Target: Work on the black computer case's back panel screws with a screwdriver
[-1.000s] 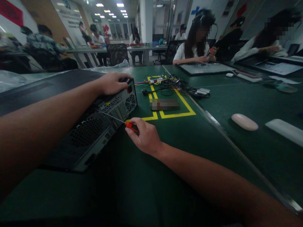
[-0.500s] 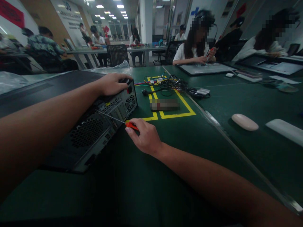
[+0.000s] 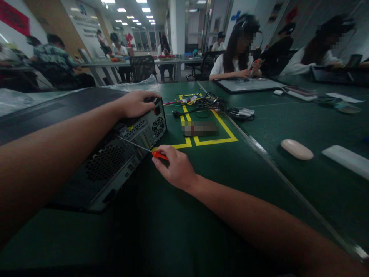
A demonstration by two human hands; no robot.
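A black desktop computer case [image 3: 115, 161] lies on its side on the green table [image 3: 201, 215], its rear panel with a fan grille facing me. My left hand [image 3: 137, 103] rests curled over the case's top rear corner, gripping it. My right hand [image 3: 174, 167] is closed around the red handle of a screwdriver [image 3: 159, 155]. Its thin metal shaft runs up and left, and the tip touches the rear panel near the expansion slots.
A yellow taped rectangle [image 3: 215, 140] marks the table beyond the case, with a tangle of cables [image 3: 206, 102] at its far end. A white mouse [image 3: 296, 149] and white keyboard [image 3: 346, 159] lie to the right. Other people sit working at tables behind.
The view has tilted slightly. My right hand has shifted a little on the screwdriver handle; the shaft stays at the rear panel and my left hand stays on the case.
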